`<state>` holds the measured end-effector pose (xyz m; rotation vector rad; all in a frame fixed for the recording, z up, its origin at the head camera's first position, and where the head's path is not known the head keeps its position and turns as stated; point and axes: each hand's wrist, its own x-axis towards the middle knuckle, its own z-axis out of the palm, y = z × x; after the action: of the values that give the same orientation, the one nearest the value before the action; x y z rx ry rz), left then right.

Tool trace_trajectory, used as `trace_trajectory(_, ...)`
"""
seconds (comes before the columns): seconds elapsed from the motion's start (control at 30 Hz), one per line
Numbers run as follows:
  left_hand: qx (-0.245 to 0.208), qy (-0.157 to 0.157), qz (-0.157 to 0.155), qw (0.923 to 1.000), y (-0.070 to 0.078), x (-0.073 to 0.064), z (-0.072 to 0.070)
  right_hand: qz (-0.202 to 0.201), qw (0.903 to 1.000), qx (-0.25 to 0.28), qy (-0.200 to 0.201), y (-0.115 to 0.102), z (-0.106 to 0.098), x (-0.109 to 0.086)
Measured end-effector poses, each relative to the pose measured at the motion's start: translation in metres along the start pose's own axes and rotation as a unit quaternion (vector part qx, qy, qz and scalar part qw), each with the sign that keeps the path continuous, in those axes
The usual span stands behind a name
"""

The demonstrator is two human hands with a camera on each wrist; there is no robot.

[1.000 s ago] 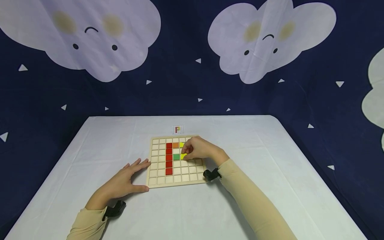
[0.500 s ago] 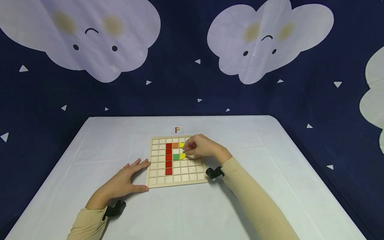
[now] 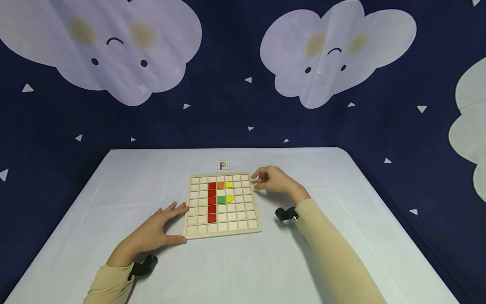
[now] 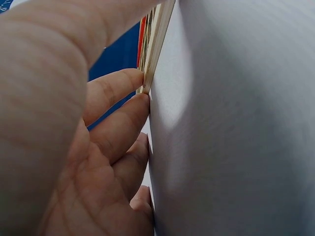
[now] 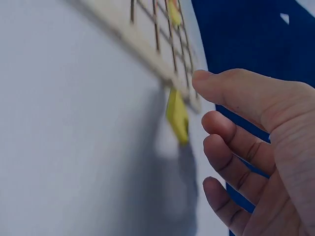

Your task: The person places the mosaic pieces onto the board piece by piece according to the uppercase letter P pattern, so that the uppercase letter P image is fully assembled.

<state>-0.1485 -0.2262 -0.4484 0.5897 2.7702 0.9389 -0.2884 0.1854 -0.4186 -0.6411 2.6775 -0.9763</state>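
Observation:
A wooden grid board (image 3: 260,219) lies on the table, filled with cream squares. It bears a column of red tiles (image 3: 211,193), an orange tile (image 3: 220,185), a green tile (image 3: 221,199) and two yellow rounded tiles (image 3: 230,199). My left hand (image 3: 153,230), fingers spread, touches the board's left edge, its thumb by the near corner. Just off the right edge is my right hand (image 3: 279,180), thumb and fingertips apart. Beside these fingers, a loose yellow piece (image 5: 178,118) shows by the board's frame in the right wrist view. In the head view the hand mostly covers it.
A small printed pattern card (image 3: 222,166) lies behind the board. White cloth (image 3: 334,181) covers the table. At the far side hangs a dark blue curtain (image 3: 224,93) with cloud prints. Each wrist wears a black camera (image 3: 286,213).
My right hand has let go of the lower yellow tile on the board and moved right, past the edge, to a loose yellow piece. The left hand keeps its place.

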Motion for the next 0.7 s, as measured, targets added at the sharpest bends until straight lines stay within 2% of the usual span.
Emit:
trace_trajectory(0.13, -0.002, -0.001, 0.001, 1.0, 0.0, -0.001, 0.0, 0.018, 0.9997, 0.018, -0.002, 0.014, 0.001, -0.002)
trace_trajectory(0.33, -0.004, 0.0, 0.003, 1.0, -0.001, -0.001, 0.0, 0.016, 0.9985, 0.049, -0.018, 0.027, 0.002, -0.002)
trace_trajectory(0.5, -0.005, -0.001, 0.001, 1.0, -0.001, 0.0, 0.0, 0.025, 0.9974, 0.061, -0.029, 0.028, 0.001, -0.002)
trace_trajectory(0.7, -0.004, -0.001, -0.001, 1.0, -0.001, 0.0, 0.0, 0.04, 0.9973, 0.059, -0.013, 0.028, -0.001, -0.003)
